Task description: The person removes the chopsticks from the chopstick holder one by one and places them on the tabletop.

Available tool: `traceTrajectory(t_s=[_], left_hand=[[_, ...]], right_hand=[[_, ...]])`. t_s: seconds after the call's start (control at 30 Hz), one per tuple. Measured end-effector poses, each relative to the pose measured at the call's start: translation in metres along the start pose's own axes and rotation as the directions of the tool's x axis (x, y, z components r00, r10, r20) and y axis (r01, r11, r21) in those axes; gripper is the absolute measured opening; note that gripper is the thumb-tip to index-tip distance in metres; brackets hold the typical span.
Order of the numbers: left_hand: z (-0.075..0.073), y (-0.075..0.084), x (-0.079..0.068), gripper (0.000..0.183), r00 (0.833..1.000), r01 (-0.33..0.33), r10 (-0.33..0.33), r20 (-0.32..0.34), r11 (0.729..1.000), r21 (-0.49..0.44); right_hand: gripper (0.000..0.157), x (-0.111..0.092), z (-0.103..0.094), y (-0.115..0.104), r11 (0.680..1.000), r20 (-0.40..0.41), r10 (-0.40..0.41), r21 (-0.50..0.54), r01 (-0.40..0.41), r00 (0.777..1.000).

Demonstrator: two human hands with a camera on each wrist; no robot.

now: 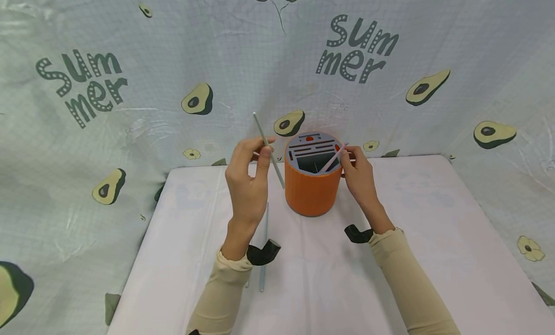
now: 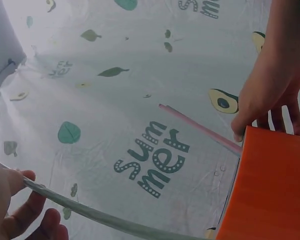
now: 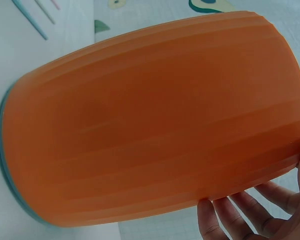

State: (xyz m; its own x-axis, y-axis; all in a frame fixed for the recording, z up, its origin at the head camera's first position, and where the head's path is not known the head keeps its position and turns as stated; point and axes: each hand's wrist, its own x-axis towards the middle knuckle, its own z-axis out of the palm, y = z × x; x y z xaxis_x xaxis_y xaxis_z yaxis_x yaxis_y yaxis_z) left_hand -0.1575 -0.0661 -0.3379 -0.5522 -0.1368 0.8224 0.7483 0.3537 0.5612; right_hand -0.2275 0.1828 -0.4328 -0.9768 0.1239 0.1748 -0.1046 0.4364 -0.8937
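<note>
My left hand (image 1: 248,178) pinches a pale green straw (image 1: 270,149) between thumb and fingers, left of an orange round holder (image 1: 312,195). In the left wrist view, the green straw (image 2: 100,216) slants down toward the orange wall. My right hand (image 1: 359,176) grips the holder's right side near the top; its fingers (image 3: 235,215) press against the orange wall in the right wrist view. A pink straw (image 1: 333,159) leans in the large opening of the grey slotted top (image 1: 302,153), its upper end beside my right thumb. The pink straw's lower end is hidden inside.
A light blue straw (image 1: 263,270) lies on the white table (image 1: 321,287) near my left wrist, with another thin straw partly hidden beside it. A patterned cloth (image 1: 243,50) with avocados hangs behind the table's back edge.
</note>
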Motion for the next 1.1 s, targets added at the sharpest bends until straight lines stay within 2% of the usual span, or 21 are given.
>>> traceTrajectory(t_s=[0.1, 0.23, 0.5, 0.67, 1.1], left_hand=[[-0.008, -0.003, -0.004, 0.016, 0.990, 0.137, -0.135, 0.040, 0.989, -0.049], [-0.017, -0.008, -0.009, 0.022, 0.958, 0.282, -0.276, 0.084, 0.957, -0.074], [-0.040, -0.025, -0.025, 0.026, 0.883, 0.462, -0.454, 0.120, 0.885, -0.051], [-0.053, -0.036, -0.034, 0.026, 0.832, 0.546, -0.541, 0.124, 0.838, -0.015], [-0.080, -0.063, -0.060, 0.026, 0.745, 0.649, -0.660, 0.095, 0.750, 0.129]], right_hand=[[0.053, 0.000, 0.001, 0.000, 1.000, -0.005, -0.002, 0.003, 0.002, 1.000], [0.053, 0.000, 0.001, 0.000, 1.000, -0.007, -0.005, 0.005, 0.005, 1.000], [0.052, -0.001, 0.001, 0.001, 1.000, -0.006, -0.010, 0.003, 0.011, 1.000], [0.052, -0.001, 0.002, 0.000, 1.000, -0.010, -0.008, 0.008, 0.008, 1.000], [0.052, -0.001, 0.001, 0.000, 1.000, -0.011, -0.003, 0.003, 0.003, 1.000]])
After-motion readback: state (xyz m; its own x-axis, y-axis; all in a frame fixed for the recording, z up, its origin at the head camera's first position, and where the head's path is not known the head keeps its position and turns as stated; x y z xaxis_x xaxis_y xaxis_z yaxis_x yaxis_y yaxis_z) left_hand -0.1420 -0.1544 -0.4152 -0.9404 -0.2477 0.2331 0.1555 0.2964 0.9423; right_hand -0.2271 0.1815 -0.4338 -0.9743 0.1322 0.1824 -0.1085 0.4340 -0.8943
